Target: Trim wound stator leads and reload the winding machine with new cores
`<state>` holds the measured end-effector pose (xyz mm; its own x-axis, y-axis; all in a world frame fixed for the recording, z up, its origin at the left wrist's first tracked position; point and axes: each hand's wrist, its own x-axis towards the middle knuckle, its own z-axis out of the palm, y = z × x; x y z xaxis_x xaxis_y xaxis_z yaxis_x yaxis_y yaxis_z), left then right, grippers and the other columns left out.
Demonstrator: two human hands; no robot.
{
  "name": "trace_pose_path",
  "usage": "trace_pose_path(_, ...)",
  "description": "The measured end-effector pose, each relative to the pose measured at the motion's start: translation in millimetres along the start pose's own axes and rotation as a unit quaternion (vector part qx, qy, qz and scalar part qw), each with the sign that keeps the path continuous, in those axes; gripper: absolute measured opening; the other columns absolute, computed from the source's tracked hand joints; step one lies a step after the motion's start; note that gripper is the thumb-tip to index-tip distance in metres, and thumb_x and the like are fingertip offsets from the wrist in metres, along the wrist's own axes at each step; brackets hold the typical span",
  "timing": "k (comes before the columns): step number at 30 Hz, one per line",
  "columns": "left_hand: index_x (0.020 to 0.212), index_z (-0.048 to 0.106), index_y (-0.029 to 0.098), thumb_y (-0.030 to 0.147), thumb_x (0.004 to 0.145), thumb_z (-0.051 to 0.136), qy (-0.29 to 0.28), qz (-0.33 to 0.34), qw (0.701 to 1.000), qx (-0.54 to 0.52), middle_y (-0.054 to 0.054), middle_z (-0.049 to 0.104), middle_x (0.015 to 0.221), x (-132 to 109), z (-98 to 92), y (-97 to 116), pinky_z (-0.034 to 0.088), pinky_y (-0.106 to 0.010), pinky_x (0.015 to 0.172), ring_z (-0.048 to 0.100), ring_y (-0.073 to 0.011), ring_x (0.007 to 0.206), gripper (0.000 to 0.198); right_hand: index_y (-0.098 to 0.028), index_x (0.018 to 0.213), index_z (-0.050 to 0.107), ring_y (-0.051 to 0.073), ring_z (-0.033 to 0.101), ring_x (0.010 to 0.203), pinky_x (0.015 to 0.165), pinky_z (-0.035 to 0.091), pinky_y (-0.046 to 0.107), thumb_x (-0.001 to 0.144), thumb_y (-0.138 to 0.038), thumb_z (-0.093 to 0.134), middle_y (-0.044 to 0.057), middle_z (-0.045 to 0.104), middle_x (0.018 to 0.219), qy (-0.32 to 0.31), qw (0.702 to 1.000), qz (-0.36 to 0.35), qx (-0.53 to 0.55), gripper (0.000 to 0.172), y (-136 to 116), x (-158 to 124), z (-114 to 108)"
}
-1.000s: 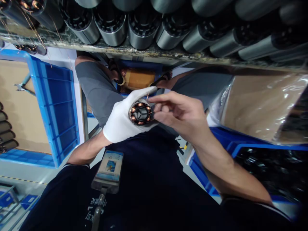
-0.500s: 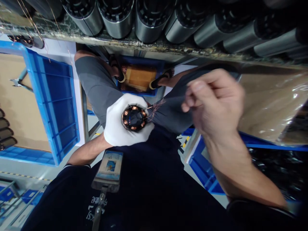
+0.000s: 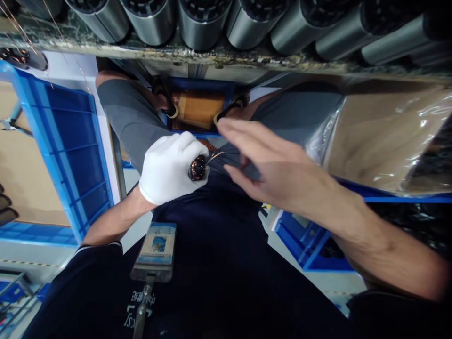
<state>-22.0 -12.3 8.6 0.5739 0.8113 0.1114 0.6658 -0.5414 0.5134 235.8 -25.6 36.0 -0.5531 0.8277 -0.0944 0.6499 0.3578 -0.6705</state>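
My left hand (image 3: pixel 169 169), in a white glove, is closed around a motor stator (image 3: pixel 198 168) with copper windings at its visible end. The glove hides most of the stator's body. Thin copper wires (image 3: pixel 215 156) stick out from it to the right. Bare and with fingers apart, my right hand (image 3: pixel 263 157) hovers just to the right of those wire ends. I see nothing between its thumb and fingers.
Along the bench edge above stand several metal cylinders (image 3: pixel 203 28). A blue crate (image 3: pixel 67 141) on the left holds cardboard and pliers (image 3: pixel 14 120). Between the feet sits a blue bin (image 3: pixel 226 87). Plastic-wrapped cardboard (image 3: pixel 381 136) lies on the right.
The stator has tilted in my left hand, so its wound end shows less. My right hand has moved left towards the wires and opened from a pinch.
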Motion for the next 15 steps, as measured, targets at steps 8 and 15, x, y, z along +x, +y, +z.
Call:
trace_pose_path(8, 0.103, 0.079, 0.028, 0.032, 0.088, 0.083, 0.019, 0.030, 0.994, -0.102, -0.004, 0.076, 0.103, 1.5, -14.1, 14.5, 0.055, -0.041, 0.084, 0.072, -0.0226, 0.091, 0.016, -0.024, 0.098, 0.049, 0.016, 0.059, 0.071, 0.067, 0.041, 0.033, 0.114, -0.025, 0.054, 0.001, 0.067, 0.092, -0.118, 0.985, 0.001, 0.127, 0.017, -7.5, 12.1, -0.6)
trace_pose_path(15, 0.122, 0.082, 0.022, 0.070, 0.094, 0.080, -0.169, -0.134, 0.831, -0.512, -0.010, 0.086, 0.107, 10.8, 4.3, -15.7, 0.070, -0.043, 0.076, 0.082, -0.0267, 0.086, 0.056, -0.024, 0.087, 0.050, 0.014, 0.038, 0.068, 0.064, 0.029, 0.033, 0.119, -0.023, 0.043, -0.001, 0.050, 0.080, -0.074, 0.985, -0.053, 0.146, 0.033, -18.1, 15.8, -38.6)
